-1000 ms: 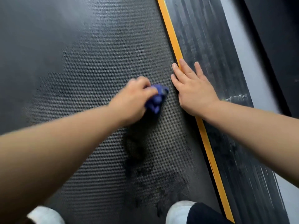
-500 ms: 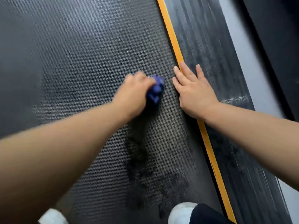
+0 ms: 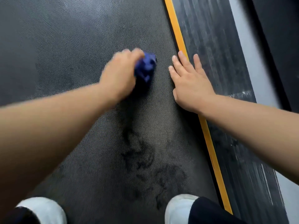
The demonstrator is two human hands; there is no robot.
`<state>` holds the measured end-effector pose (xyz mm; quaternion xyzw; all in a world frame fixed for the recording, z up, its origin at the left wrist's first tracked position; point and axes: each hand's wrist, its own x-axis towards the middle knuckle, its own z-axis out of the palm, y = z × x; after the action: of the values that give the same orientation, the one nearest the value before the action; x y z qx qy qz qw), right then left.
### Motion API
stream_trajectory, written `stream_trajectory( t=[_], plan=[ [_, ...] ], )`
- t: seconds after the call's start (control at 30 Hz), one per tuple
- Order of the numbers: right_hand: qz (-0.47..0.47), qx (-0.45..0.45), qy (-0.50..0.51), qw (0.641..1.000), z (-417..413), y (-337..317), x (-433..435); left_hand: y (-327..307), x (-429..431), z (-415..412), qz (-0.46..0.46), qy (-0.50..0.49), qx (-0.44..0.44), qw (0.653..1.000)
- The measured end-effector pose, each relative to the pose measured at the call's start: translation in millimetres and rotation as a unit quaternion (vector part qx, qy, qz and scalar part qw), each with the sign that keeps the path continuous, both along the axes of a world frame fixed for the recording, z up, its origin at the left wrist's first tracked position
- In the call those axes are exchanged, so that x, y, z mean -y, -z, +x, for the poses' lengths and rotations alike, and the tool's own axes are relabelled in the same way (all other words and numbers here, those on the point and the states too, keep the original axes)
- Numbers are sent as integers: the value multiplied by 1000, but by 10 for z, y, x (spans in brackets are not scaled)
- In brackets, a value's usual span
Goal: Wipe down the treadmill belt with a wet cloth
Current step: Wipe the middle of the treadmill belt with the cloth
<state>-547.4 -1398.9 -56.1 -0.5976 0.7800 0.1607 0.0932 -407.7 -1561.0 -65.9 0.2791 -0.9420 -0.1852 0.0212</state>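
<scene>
Treadmill belt (image 3: 77, 50), L grip (image 3: 119, 75) fisted round cloth (image 3: 146, 67), R grip (image 3: 190, 83) flat

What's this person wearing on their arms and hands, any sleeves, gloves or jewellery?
Both forearms are bare, no sleeves in view. The right hand shows no glove, ring or watch. The left hand is gloveless too, but blurred.

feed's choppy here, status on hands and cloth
Left hand grips blue cloth on belt. Right hand flat across yellow strip. Nothing blocking the cloth.
</scene>
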Motion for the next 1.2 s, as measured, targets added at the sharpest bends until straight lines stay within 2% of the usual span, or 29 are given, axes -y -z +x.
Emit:
stream_trajectory(
  t=[0.03, 0.1, 0.27, 0.37, 0.47, 0.53, 0.57, 0.63, 0.7, 0.77, 0.83, 0.93, 1.0, 1.1, 1.2],
  plan=[
    [-10, 12, 4, 1000, 6, 12, -7, -18, 118, -98, -3, -37, 8, 999],
    [-7, 36, 0, 999, 35, 12, -4, -3, 76, -44, 8, -32, 5, 999],
    [5, 42, -17, 999, 56, 1, 57, 49, -637, 788, 107, 124, -14, 986],
    [-7, 34, -25, 999, 85, 76, 70, 106, -384, 671, 76, 155, -22, 985],
    [-21, 33, -15, 999, 125, 165, 57, 118, 170, 234, -3, 1, -57, 998],
    [-32, 40, -9, 999, 139, 190, 59, 106, 395, 56, -5, -79, -32, 996],
    [-35, 47, -8, 998, 141, 183, 65, 102, 365, 75, -6, -73, -28, 997],
    [-38, 51, -7, 998, 112, 149, 105, 115, 83, 310, 2, 6, -43, 999],
    [-38, 53, -1, 998, 85, 110, 167, 92, -361, 716, 56, 73, -45, 995],
    [-44, 66, 5, 997, 91, 95, 231, 66, -523, 958, 101, 87, -28, 991],
    [-53, 80, -3, 995, 152, 115, 296, 101, -270, 823, 77, 63, -25, 995],
    [-52, 88, -12, 995, 255, 195, 339, 115, 376, 275, -8, -81, -20, 996],
    [-60, 94, -4, 994, 270, 218, 350, 68, 594, 65, -17, -125, 2, 992],
    [-82, 110, 13, 990, 207, 199, 384, 76, 261, 341, -7, -25, -18, 1000],
    [-87, 119, 19, 989, 178, 180, 430, 62, -325, 900, 65, 76, -23, 995]
  ],
)
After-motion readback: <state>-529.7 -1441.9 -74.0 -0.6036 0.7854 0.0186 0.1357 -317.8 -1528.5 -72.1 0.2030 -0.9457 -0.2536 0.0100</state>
